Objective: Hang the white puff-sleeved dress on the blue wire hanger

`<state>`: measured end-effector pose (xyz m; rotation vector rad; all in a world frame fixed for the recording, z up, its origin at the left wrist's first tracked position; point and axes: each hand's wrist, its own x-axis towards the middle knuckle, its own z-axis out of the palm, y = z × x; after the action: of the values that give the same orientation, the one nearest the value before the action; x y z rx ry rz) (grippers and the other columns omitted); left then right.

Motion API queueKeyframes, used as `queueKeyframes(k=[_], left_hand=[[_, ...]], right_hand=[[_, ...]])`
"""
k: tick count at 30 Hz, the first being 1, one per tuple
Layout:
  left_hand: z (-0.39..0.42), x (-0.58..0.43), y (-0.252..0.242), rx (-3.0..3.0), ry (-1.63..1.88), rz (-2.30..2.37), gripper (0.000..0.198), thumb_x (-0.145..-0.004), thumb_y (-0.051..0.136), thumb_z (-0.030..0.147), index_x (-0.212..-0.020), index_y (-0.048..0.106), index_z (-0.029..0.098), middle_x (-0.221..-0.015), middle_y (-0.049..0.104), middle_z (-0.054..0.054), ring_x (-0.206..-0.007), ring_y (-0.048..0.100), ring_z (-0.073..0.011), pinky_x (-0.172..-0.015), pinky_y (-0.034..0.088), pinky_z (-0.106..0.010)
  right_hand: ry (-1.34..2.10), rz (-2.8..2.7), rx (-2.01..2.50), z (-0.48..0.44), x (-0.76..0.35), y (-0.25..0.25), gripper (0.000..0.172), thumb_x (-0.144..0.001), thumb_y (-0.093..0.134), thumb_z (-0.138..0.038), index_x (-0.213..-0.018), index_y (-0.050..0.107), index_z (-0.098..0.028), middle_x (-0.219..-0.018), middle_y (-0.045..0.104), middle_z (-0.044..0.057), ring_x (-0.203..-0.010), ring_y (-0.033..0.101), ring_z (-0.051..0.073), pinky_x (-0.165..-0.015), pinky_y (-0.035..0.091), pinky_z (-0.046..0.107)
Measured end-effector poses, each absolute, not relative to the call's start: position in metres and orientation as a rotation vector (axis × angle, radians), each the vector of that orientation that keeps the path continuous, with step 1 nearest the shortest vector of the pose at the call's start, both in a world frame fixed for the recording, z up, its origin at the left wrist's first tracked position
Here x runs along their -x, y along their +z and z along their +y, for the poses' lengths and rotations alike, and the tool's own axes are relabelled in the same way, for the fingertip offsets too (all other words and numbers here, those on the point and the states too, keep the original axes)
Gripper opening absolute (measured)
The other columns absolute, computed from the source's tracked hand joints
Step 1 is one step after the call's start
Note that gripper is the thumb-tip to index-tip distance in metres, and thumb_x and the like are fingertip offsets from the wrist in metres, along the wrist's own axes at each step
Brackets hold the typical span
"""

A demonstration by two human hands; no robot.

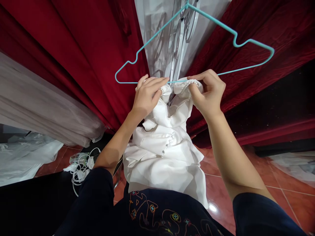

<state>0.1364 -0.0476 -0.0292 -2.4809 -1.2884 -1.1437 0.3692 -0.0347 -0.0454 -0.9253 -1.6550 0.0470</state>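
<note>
A white dress [169, 141] with pearl trim along its neckline and small buttons down the front hangs between my hands. Its top is draped at the lower bar of a light blue hanger [211, 18]. My left hand [150, 93] grips the dress's left shoulder part against the bar, fingers lying over the fabric. On the other side, my right hand [209, 93] pinches the pearl-edged right shoulder part between thumb and fingers, close under the bar. The lower part of the dress spreads toward my body.
Dark red curtains [81, 49] flank a sheer white cloth [157, 29] with metal scrollwork behind the hanger. White cables [81, 170] lie tangled on a black surface at left. Tulle [27, 154] sits at far left, above a red tiled floor [219, 186].
</note>
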Motion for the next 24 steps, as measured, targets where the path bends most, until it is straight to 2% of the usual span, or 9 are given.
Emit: queueKeyframes(k=[3, 5, 7, 10, 13, 15, 17, 19, 24], left_hand=[[-0.060, -0.128, -0.043, 2.287, -1.281, -1.185, 0.030, -0.103, 0.047, 0.023, -0.121, 0.069, 0.029, -0.129, 0.073, -0.004, -0.135, 0.060, -0.0270, -0.120, 0.039, -0.058], [-0.070, -0.119, -0.057, 2.145, -1.467, -1.169, 0.018, -0.099, 0.051, 0.028, -0.109, 0.066, 0.026, -0.108, 0.074, -0.006, -0.116, 0.068, -0.0265, -0.106, 0.051, -0.050], [-0.074, -0.109, -0.070, 2.064, -1.749, -1.242, 0.012, -0.092, 0.056, 0.028, -0.104, 0.057, 0.025, -0.088, 0.066, -0.003, -0.088, 0.067, -0.0210, -0.084, 0.056, -0.039], [-0.063, -0.088, -0.083, 1.937, -2.244, -1.498, 0.025, -0.086, 0.060, 0.026, -0.103, 0.042, 0.026, -0.072, 0.048, 0.005, -0.060, 0.050, -0.0132, -0.059, 0.045, -0.029], [-0.035, -0.059, -0.078, 1.706, -2.464, -1.642, 0.041, -0.085, 0.072, 0.045, -0.095, 0.037, 0.026, -0.063, 0.034, 0.010, -0.052, 0.038, -0.0096, -0.052, 0.034, -0.027], [-0.018, -0.042, -0.064, 1.552, -2.420, -1.595, 0.055, -0.085, 0.075, 0.065, -0.091, 0.037, 0.026, -0.063, 0.032, 0.009, -0.055, 0.043, -0.0083, -0.055, 0.035, -0.026], [-0.007, -0.031, -0.042, 1.471, -2.355, -1.486, 0.062, -0.087, 0.068, 0.080, -0.088, 0.039, 0.025, -0.067, 0.038, 0.006, -0.062, 0.052, -0.0090, -0.059, 0.039, -0.028], [-0.004, -0.029, -0.019, 1.513, -2.307, -1.406, 0.056, -0.088, 0.069, 0.075, -0.085, 0.044, 0.025, -0.073, 0.046, 0.003, -0.068, 0.058, -0.0116, -0.062, 0.041, -0.032], [0.000, -0.053, 0.024, 1.861, -2.143, -1.317, 0.021, -0.093, 0.073, 0.034, -0.084, 0.055, 0.027, -0.069, 0.048, 0.003, -0.059, 0.051, -0.0115, -0.056, 0.036, -0.030]], right_hand=[[0.020, -1.643, 0.946, -0.033, -0.370, -0.040, 0.012, -0.096, 0.058, -0.030, -0.091, 0.067, -0.027, -0.091, 0.070, 0.005, -0.089, 0.068, 0.023, -0.083, 0.057, 0.043], [0.036, -1.642, 0.963, -0.031, -0.369, -0.039, 0.010, -0.095, 0.059, -0.028, -0.090, 0.067, -0.027, -0.092, 0.070, 0.005, -0.090, 0.068, 0.024, -0.084, 0.057, 0.044], [0.057, -1.635, 0.976, -0.029, -0.368, -0.040, 0.009, -0.095, 0.060, -0.027, -0.090, 0.067, -0.027, -0.093, 0.070, 0.006, -0.092, 0.069, 0.025, -0.085, 0.057, 0.045], [0.064, -1.605, 0.971, -0.027, -0.365, -0.043, 0.009, -0.095, 0.061, -0.027, -0.089, 0.068, -0.026, -0.092, 0.070, 0.006, -0.093, 0.069, 0.026, -0.085, 0.057, 0.046], [0.046, -1.594, 0.944, -0.026, -0.361, -0.044, 0.010, -0.095, 0.060, -0.029, -0.089, 0.068, -0.026, -0.090, 0.070, 0.005, -0.091, 0.069, 0.026, -0.083, 0.058, 0.046], [0.019, -1.605, 0.972, -0.026, -0.359, -0.045, 0.013, -0.097, 0.059, -0.033, -0.090, 0.068, -0.026, -0.090, 0.070, 0.005, -0.091, 0.069, 0.026, -0.083, 0.058, 0.046], [-0.014, -1.618, 1.022, -0.027, -0.360, -0.044, 0.016, -0.098, 0.058, -0.036, -0.092, 0.069, -0.027, -0.092, 0.071, 0.006, -0.094, 0.069, 0.026, -0.083, 0.059, 0.047], [-0.035, -1.624, 1.049, -0.028, -0.361, -0.044, 0.017, -0.099, 0.057, -0.038, -0.093, 0.069, -0.029, -0.094, 0.072, 0.006, -0.095, 0.068, 0.025, -0.083, 0.059, 0.047], [-0.030, -1.603, 0.964, -0.030, -0.362, -0.046, 0.015, -0.097, 0.056, -0.033, -0.093, 0.069, -0.027, -0.091, 0.070, 0.005, -0.090, 0.068, 0.025, -0.082, 0.059, 0.047]])
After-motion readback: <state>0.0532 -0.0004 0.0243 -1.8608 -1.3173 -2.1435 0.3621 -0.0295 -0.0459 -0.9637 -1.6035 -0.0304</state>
